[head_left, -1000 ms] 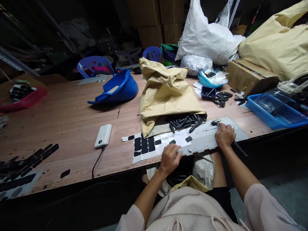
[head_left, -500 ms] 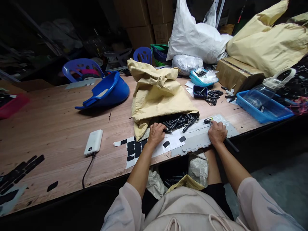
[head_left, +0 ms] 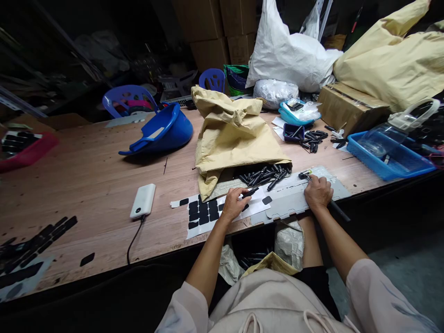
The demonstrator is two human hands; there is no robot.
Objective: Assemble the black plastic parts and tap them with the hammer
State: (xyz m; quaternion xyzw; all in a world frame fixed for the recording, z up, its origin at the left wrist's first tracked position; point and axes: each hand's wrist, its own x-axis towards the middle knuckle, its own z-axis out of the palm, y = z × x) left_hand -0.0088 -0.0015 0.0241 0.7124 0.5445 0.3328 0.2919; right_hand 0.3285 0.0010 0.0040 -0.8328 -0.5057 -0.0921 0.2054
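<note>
My left hand (head_left: 236, 202) is closed on a small black tube-like piece (head_left: 251, 192), held just above a white sheet (head_left: 258, 207). Rows of black rounded patches (head_left: 203, 212) lie on that sheet left of the hand. Beyond the fingers, a pile of black tube-like pieces (head_left: 264, 175) spills from the mouth of a yellow sack (head_left: 239, 138). My right hand (head_left: 318, 190) grips a hammer (head_left: 339, 210) by its handle. The hammer's head is at the far side of the fist, over a grey board (head_left: 293, 200) along the table's front edge.
To the left lie a white power bank (head_left: 143, 200) with a cable and a blue scoop-like basin (head_left: 161, 132). A blue basket (head_left: 385, 159), a cardboard box (head_left: 352, 106) and a light-blue bowl (head_left: 299, 113) stand right and behind. An open sack with black pieces is between the knees.
My left hand has drawn back from the pile to the right and nearer, bringing one black tube-like piece over the sheet. My right hand keeps the hammer in about the same place.
</note>
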